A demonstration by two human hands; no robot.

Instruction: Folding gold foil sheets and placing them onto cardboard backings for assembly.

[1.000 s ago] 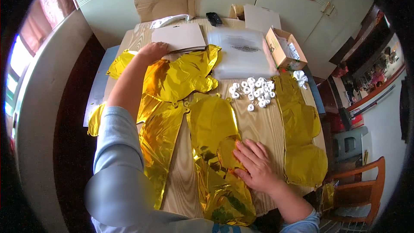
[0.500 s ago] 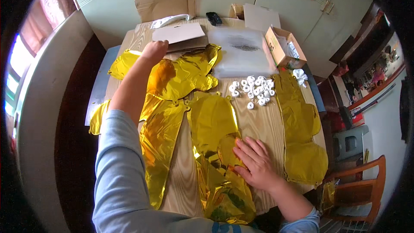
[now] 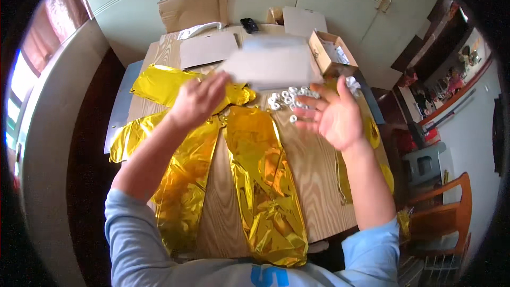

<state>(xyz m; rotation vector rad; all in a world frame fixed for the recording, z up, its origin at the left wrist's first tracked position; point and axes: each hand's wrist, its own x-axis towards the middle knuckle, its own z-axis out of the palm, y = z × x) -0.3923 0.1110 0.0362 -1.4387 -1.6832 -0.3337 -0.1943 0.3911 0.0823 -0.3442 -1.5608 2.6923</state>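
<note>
My left hand (image 3: 199, 98) pinches one corner of a light grey cardboard sheet (image 3: 273, 66), which is smeared by motion. The sheet hangs over the middle of the table and hides most of the clear plastic bags. To its right, my right hand (image 3: 340, 117) is raised with the palm up and fingers spread, holding nothing. Small white rolls (image 3: 284, 98) lie in a cluster behind its fingers. Flat gold foil balloons lie below: one (image 3: 263, 180) at front centre, one (image 3: 183, 180) under my left forearm, another (image 3: 159, 87) farther back, and one (image 3: 344, 180) partly behind my right forearm.
Another grey cardboard sheet (image 3: 208, 50) lies at the back left. An open box (image 3: 332, 53) stands at the back right. Brown cardboard (image 3: 192, 10) leans against the cabinets behind a small black object (image 3: 248, 25). A wooden chair (image 3: 441, 202) stands right of the table.
My left hand has lifted the cardboard sheet off the stack and brought it rightward and nearer. My right hand has risen off the front foil balloon and turned palm up.
</note>
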